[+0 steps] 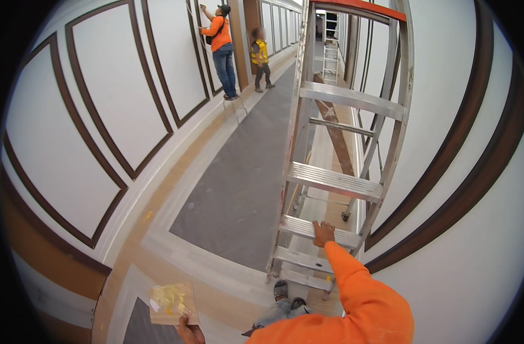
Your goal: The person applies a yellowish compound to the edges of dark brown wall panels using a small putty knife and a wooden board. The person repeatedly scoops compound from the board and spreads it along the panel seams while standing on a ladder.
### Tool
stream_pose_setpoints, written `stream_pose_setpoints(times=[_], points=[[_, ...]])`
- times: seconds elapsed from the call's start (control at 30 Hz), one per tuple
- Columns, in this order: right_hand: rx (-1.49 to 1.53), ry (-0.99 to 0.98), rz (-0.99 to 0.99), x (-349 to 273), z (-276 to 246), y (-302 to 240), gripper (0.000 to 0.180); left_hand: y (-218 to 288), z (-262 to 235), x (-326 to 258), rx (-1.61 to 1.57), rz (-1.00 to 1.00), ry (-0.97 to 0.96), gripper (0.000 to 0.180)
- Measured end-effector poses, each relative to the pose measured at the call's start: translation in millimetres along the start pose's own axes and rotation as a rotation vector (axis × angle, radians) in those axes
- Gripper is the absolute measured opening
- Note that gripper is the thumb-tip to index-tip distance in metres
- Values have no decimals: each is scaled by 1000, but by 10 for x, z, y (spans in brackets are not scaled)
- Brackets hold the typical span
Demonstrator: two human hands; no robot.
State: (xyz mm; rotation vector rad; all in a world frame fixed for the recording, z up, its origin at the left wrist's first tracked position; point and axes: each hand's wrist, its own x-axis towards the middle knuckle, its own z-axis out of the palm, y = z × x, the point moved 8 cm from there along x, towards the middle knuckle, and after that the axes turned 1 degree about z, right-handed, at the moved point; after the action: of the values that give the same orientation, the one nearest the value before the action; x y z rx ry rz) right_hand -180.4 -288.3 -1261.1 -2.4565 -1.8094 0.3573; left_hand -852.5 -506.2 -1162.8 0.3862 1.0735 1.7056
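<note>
My left hand [190, 332], low in the view, grips the near edge of a flat wooden board [187, 286]. Yellow putty-like paste [171, 298] is smeared over the board, with a small white patch at its left side. A pale lump sits by my thumb; I cannot make out what it is. My right arm, in an orange sleeve, reaches forward to an aluminium stepladder [336, 179]. There my right hand [324, 234] holds one of the lower steps, fingers over its top. My feet [281, 288] are on the floor at the ladder's base.
White walls with dark brown moulding [133, 92] line both sides of the corridor. A grey floor strip [227, 195] runs down its middle. Farther off, a person in orange [221, 34] stands on a stool [234, 103], near a person in a yellow vest [261, 54]. Another ladder [330, 57] stands beyond.
</note>
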Motion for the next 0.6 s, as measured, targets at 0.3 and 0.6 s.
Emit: stream_pose_setpoints(times=[0.3, 0.6], points=[[-29, 0, -11, -220, -53, 275, 78, -444, 109, -872, -73, -2, 109, 66], [14, 13, -124, 59, -176, 546, 78, -715, 1253, -705, 42, -31, 58, 55]])
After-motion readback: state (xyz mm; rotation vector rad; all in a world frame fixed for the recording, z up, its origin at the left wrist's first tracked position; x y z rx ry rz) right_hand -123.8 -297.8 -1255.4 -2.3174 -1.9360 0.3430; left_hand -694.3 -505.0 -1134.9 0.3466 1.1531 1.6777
